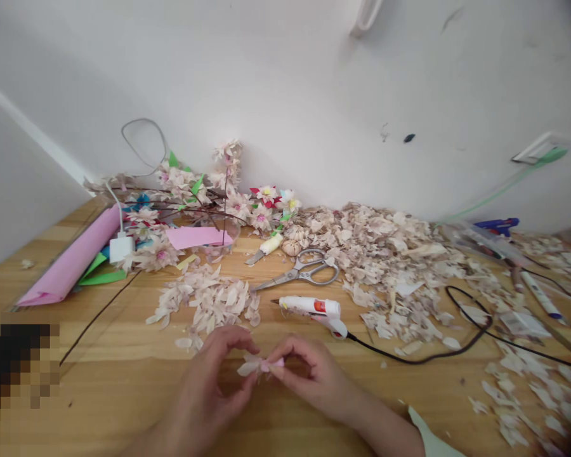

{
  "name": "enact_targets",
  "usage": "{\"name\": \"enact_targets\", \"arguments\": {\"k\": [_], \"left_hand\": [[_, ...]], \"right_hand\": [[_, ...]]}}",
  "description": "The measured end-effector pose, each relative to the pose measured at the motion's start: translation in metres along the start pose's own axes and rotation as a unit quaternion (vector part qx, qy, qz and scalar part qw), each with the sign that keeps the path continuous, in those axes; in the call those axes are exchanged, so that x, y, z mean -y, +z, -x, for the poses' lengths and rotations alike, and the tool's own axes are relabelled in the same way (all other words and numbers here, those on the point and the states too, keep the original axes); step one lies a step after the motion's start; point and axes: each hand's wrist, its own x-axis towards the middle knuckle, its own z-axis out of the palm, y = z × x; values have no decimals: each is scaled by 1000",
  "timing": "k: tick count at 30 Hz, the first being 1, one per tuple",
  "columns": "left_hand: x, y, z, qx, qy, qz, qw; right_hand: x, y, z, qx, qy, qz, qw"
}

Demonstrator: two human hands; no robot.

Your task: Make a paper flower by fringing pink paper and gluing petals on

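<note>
Low over the front of the table, both hands meet at a small handmade flower [250, 365] with whitish dry petals and a pink paper part [272, 364]. My right hand [314, 371] pinches the pink end between thumb and fingertips. On the petal side, my left hand [207, 381] curls round, its thumb against the base of the petals and its index finger just above. Beyond the hands lies a white glue gun [311, 307], its nozzle pointing left. Grey scissors [297, 275] lie behind it, slightly apart. A loose heap of dry petals [214, 298] spreads behind my left hand.
A large petal pile [385, 247] runs along the wall. Finished flowers on branches [185, 184] lie at the back left, near a pink paper roll [76, 254], a white charger [122, 247] and a craft knife [266, 247]. A black cord [419, 362] crosses the right side.
</note>
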Motion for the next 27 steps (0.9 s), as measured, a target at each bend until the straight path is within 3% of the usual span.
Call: {"name": "enact_targets", "arguments": {"k": [8,14,17,21,27], "left_hand": [[-5,-1,-2,-7,-71,42,997],[-2,-2,0,-8,-68,42,997],[1,-9,-3,-48,-99,82,991],[10,-19,-11,-123,-173,173,962],[26,-25,-16,-160,-195,178,951]], "right_hand": [[-1,1,4,3,-22,11,1000],[0,1,3,13,-14,-1,1000],[-3,2,3,26,17,-12,999],[-8,4,1,61,66,-11,996],[-7,2,-3,52,48,118,990]]}}
